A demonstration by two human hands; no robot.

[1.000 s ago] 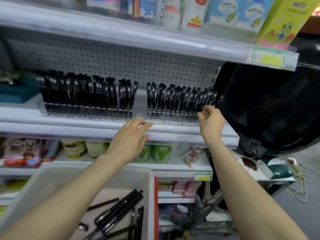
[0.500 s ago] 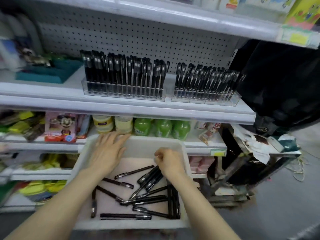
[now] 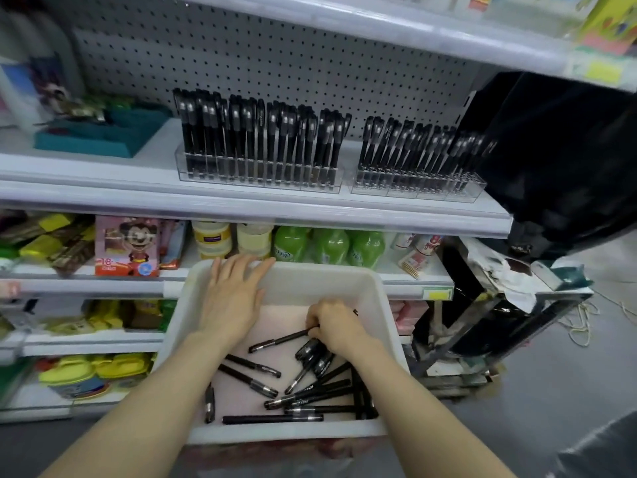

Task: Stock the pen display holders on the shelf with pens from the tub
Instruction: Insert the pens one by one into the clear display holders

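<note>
White tub [image 3: 310,281] holds loose black pens [image 3: 303,396]. Right hand [image 3: 336,327] curled round one pen [image 3: 279,339]; left hand [image 3: 232,298] flat, fingers spread on tub rim. Risk: end grip, pen tips and drops; packed holders [image 3: 417,191] on shelf [image 3: 241,208] may jam.

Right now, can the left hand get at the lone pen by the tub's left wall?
Probably yes. The left hand lies flat at the far rim of the tub, holding nothing. The lone pen lies uncovered beside that forearm; the hand need only draw back.
</note>
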